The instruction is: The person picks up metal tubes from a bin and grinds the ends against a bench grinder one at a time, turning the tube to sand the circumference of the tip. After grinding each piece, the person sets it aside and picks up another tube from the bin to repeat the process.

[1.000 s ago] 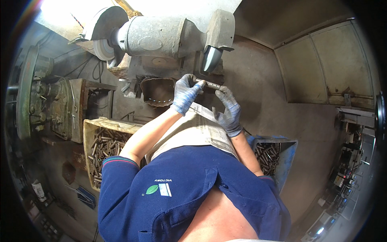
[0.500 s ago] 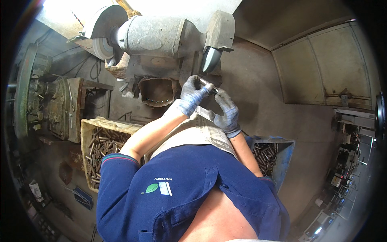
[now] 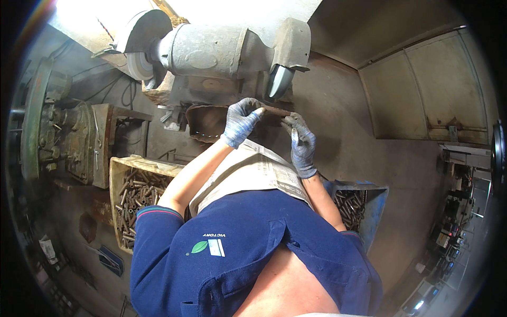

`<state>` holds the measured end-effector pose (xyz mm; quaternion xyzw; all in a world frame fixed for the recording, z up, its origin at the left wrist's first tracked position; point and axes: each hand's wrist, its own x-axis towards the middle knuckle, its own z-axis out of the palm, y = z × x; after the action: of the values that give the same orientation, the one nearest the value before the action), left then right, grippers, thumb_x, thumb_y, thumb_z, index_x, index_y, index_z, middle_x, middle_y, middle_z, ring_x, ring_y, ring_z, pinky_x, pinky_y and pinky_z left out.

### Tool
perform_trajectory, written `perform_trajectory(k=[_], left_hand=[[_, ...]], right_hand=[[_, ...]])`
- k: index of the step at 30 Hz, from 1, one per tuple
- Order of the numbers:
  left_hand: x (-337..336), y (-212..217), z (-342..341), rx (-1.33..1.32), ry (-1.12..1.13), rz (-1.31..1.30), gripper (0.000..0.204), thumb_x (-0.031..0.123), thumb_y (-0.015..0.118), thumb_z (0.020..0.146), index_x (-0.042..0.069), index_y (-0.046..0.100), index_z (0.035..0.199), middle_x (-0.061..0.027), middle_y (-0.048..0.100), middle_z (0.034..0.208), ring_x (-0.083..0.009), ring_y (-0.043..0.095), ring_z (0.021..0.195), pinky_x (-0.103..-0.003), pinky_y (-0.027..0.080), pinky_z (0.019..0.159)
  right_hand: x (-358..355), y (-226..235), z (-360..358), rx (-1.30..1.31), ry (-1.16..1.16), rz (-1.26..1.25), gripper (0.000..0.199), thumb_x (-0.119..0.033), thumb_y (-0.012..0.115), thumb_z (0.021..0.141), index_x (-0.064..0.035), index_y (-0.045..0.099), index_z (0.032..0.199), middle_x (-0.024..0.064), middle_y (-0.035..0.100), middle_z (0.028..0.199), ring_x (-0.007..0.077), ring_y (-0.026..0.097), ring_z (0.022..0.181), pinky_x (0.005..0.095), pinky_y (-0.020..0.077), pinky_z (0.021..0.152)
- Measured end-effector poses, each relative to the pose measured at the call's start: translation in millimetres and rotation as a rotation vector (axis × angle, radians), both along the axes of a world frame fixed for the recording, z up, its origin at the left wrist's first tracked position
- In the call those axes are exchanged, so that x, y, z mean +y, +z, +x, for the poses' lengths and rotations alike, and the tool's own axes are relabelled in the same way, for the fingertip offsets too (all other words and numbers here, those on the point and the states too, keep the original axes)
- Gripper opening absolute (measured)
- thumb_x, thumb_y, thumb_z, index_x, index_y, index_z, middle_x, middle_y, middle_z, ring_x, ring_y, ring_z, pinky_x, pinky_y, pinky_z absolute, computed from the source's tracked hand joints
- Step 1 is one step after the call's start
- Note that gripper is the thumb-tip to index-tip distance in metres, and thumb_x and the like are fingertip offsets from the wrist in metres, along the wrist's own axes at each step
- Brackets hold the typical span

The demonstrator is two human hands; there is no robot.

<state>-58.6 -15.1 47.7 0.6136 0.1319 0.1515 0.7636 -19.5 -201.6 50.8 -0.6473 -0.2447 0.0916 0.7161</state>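
A slim brown metal tube [image 3: 277, 111] spans the gap between my gloved hands, lying nearly level just below the grinder's right wheel [image 3: 280, 83]. My left hand [image 3: 242, 122] pinches its left end between thumb and fingers. At the other end, the fingertips of my right hand [image 3: 301, 143] close on the tube, its thumb lower down. Both gloves are grey and blue, dirty at the fingers. The tube appears apart from the wheel. Over my lap lies a pale cloth with a printed sheet [image 3: 264, 171].
The bench grinder [image 3: 206, 50] stands ahead, with another wheel [image 3: 139, 66] on its left. A rusty-brown container [image 3: 203, 119] sits beneath it. A yellowish bin [image 3: 113, 185] of metal tubes is at my left, a blue bin [image 3: 376, 203] of similar pieces at my right. Green machinery [image 3: 74, 137] stands far left.
The tube has turned more level and now looks brown rather than shiny. My left hand has shifted slightly left, and my right hand's fingers have closed in on the right end.
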Motion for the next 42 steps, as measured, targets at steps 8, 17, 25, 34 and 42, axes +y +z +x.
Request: perform_trajectory(k=[8,17,25,34,42], left_hand=[[10,-2,7,0.164,-0.01,-0.108,0.015,0.004,0.064,0.082,-0.003,0.064,0.095,-0.0058,0.066,0.082,-0.0097,0.06,0.071,-0.023,0.051,0.065],[5,-20,30,0.181,-0.037,-0.314,0.01,0.005,0.062,0.083,-0.003,0.063,0.09,-0.0085,0.065,0.08,-0.016,0.064,0.069,-0.027,0.053,0.061],[-18,-35,51,0.208,0.041,-0.528,0.008,0.002,0.06,0.084,-0.004,0.062,0.089,-0.0104,0.065,0.077,-0.0169,0.064,0.065,-0.027,0.054,0.059],[-1,-34,48,0.28,0.118,-0.422,0.006,0.001,0.059,0.084,-0.002,0.063,0.088,-0.0087,0.065,0.078,-0.0142,0.062,0.064,-0.026,0.054,0.059],[19,-40,42,0.316,0.12,-0.361,0.005,0.003,0.058,0.086,0.0,0.062,0.086,-0.0078,0.065,0.076,-0.0144,0.063,0.064,-0.027,0.053,0.054]], right_hand=[[5,-1,12,-0.431,-0.154,-0.299,0.028,-0.002,0.062,0.079,-0.0034,0.064,0.107,0.0149,0.058,0.116,0.027,0.053,0.112,0.0326,0.0412,0.095],[2,-32,30,-0.371,-0.198,-0.281,0.026,0.002,0.059,0.08,-0.0024,0.065,0.104,0.0136,0.061,0.111,0.0237,0.055,0.11,0.0304,0.0428,0.093],[-5,-49,47,-0.053,-0.191,-0.172,0.018,0.001,0.059,0.082,-0.0004,0.066,0.098,0.0112,0.064,0.101,0.0187,0.059,0.098,0.0283,0.0444,0.085],[17,-60,46,-0.059,-0.161,-0.193,0.017,0.0,0.054,0.087,0.0019,0.063,0.1,0.0102,0.064,0.096,0.0171,0.06,0.092,0.0284,0.0466,0.084],[39,-66,43,0.026,-0.174,-0.116,0.013,-0.001,0.063,0.081,-0.0012,0.067,0.093,0.009,0.066,0.092,0.0149,0.061,0.087,0.0262,0.047,0.077]])
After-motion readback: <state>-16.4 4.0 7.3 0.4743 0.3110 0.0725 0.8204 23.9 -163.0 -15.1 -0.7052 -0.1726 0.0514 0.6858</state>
